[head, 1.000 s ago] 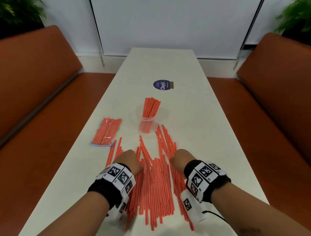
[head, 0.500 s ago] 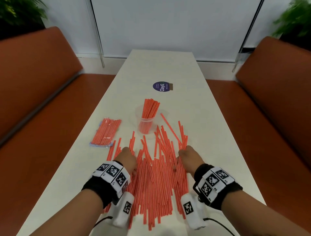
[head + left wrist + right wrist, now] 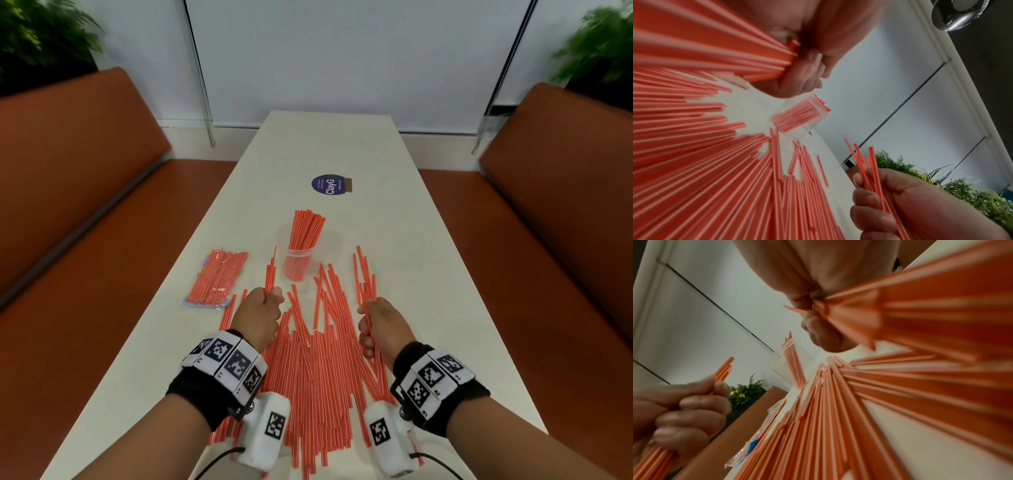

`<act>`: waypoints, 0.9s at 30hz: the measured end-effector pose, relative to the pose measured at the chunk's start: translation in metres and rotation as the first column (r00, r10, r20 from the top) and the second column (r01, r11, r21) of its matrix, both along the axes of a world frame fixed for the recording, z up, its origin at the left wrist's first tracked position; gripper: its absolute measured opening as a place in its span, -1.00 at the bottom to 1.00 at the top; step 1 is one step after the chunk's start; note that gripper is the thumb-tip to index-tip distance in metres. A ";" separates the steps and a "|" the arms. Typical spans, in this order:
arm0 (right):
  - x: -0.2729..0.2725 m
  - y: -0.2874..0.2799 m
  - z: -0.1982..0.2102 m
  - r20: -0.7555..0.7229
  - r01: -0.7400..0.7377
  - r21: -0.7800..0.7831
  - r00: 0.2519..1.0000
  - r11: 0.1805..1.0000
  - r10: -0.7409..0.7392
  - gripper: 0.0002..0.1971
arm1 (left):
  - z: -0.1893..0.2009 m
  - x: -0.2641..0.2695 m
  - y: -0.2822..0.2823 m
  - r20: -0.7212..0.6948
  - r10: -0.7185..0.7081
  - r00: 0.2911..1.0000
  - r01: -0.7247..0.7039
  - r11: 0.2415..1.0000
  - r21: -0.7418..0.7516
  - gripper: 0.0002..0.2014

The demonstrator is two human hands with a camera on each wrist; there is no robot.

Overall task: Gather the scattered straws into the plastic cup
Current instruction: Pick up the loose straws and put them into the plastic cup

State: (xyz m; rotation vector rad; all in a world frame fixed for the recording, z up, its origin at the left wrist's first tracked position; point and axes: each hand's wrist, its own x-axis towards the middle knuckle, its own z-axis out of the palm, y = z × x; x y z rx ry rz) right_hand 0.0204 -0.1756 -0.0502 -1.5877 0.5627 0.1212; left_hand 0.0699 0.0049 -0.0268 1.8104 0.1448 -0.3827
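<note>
White table (image 3: 394,212) strewn with thin red-orange straws (image 3: 318,370); each hand's grip clamps a bunch.

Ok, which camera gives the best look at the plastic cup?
The head view: the plastic cup stands upright and unblocked on the table, already holding straws. In the left wrist view the cup appears tilted and small, below the left hand. The right wrist view shows it faintly.

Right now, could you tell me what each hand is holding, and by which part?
The left hand grips a small bundle of red straws near their lower ends; the right hand grips a looser bunch around mid-length.
</note>
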 end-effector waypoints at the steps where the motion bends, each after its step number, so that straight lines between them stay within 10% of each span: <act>1: 0.000 0.001 -0.001 0.016 -0.001 -0.015 1.000 1.000 0.001 -0.72 | 0.001 0.000 -0.001 -0.002 0.016 1.000 -0.016 0.999 -0.029 -0.75; 27: 0.014 0.010 0.053 0.316 -0.170 -0.024 0.934 0.985 0.169 -0.75 | 0.021 0.010 -0.018 0.108 0.047 0.993 -0.024 0.978 -0.208 -0.73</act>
